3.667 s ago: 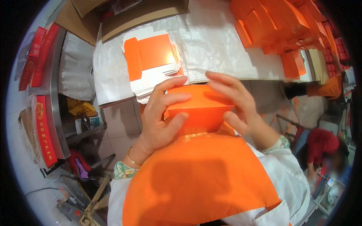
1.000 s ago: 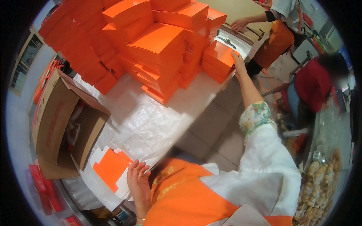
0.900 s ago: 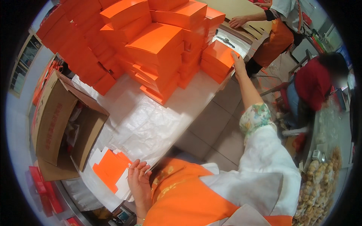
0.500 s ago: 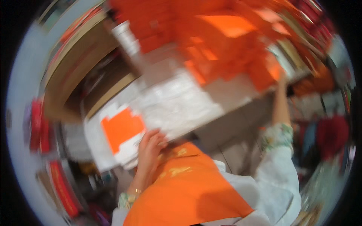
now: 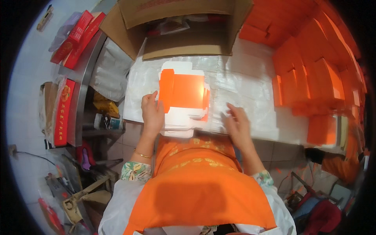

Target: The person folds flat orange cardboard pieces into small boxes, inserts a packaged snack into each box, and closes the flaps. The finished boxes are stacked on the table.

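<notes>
A stack of flat, unfolded orange-and-white box blanks (image 5: 184, 94) lies on the plastic-covered table (image 5: 243, 78) in front of me. My left hand (image 5: 152, 113) rests with spread fingers on the stack's left edge. My right hand (image 5: 236, 124) hovers open over the plastic sheet just right of the stack, holding nothing. I wear an orange apron (image 5: 199, 184) over a white top with flowered cuffs.
An open cardboard carton (image 5: 184, 27) stands behind the blanks. Several folded orange boxes (image 5: 313, 74) are stacked at the right. Red boxes (image 5: 76, 37) sit on a metal shelf at the left. Tools and clutter lie on the floor at the lower left.
My view swung from the box stacks back to the blanks. My right hand came back from the orange boxes at the right and now sits beside the blank stack.
</notes>
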`<state>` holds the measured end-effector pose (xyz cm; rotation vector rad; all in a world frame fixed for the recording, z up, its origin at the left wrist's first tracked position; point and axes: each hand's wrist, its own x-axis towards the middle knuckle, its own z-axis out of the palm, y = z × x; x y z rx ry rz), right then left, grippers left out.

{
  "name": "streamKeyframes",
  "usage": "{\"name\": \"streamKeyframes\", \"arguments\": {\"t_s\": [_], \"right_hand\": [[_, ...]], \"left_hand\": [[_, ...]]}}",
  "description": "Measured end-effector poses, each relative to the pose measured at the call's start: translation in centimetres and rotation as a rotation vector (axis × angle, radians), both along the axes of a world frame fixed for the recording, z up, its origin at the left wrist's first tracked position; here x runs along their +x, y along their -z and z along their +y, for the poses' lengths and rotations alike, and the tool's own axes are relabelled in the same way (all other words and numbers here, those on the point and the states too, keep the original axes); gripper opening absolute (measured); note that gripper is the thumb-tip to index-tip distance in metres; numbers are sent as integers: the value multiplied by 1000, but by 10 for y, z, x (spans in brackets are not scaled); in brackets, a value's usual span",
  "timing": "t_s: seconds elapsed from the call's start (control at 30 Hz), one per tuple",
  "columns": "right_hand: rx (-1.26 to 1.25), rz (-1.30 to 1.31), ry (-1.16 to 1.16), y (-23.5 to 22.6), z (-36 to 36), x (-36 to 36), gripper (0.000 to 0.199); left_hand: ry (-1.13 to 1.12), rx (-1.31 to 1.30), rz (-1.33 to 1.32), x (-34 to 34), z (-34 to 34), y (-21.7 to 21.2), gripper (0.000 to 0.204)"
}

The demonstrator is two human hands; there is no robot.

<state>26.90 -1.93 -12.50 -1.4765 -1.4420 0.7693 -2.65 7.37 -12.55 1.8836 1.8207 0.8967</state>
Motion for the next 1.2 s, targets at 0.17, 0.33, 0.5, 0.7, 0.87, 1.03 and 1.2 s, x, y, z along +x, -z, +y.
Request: {"name": "streamKeyframes", "arguments": {"t_s": [0.17, 0.33, 0.5, 0.7, 0.87, 1.03, 1.2], "right_hand": [[-151, -227, -152, 4, 58, -50, 46], [-159, -340, -109, -4, 65, -67, 49], [-59, -536, -96, -5, 63, -83, 52], [55, -817, -154, -9, 59, -103, 53], [48, -842, -227, -20, 70, -98, 48], [375, -666, -259, -49, 120, -95, 41], [128, -438, -328, -64, 157, -95, 36]], "left_hand": [[9, -62, -32, 2, -1, 4, 40], [12, -69, -146, -2, 0, 6, 40], [17, 15, -108, -10, -3, 7, 43], [-44, 2, -117, -28, -8, 9, 46], [-41, -91, -585, -44, -8, 24, 34], [28, -25, -804, -37, -7, 10, 29], [164, 91, -732, -25, 8, -10, 29]]}}
